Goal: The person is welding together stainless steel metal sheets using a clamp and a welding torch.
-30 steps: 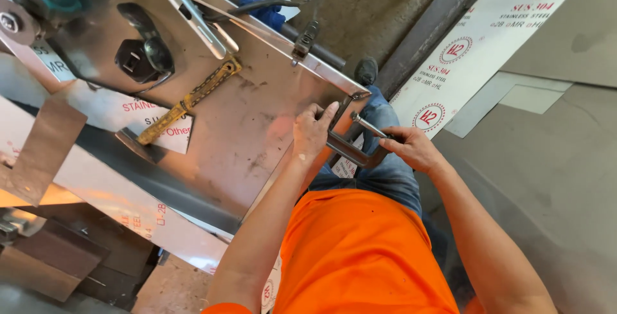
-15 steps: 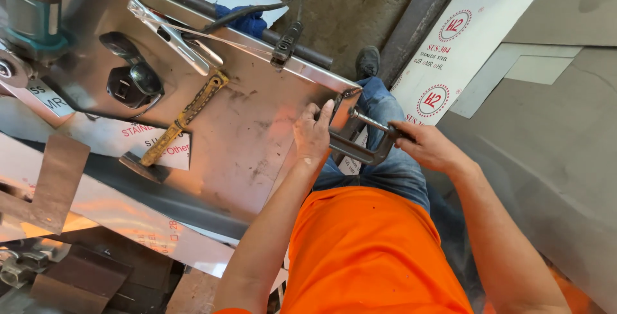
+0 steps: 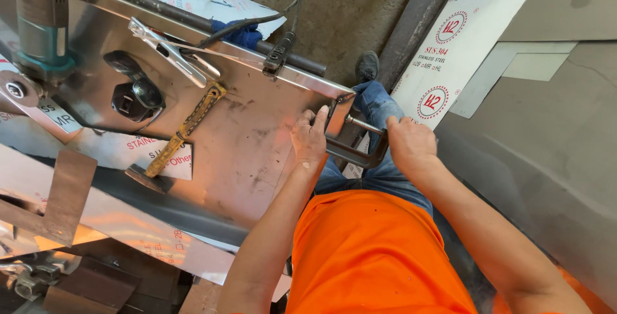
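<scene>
The screw end of the clamp (image 3: 355, 139) is covered by the right hand (image 3: 411, 145), and its lower jaw is hidden under the bench (image 3: 257, 147) corner. The grinder (image 3: 40, 21) is cut off by the top edge. The right forearm is cut off at the bottom edge.

White protective film with round red emblems and dark lettering (image 3: 463, 44) covers a steel sheet at upper right; a white rectangular label with red print (image 3: 144, 153) lies at centre left.
</scene>
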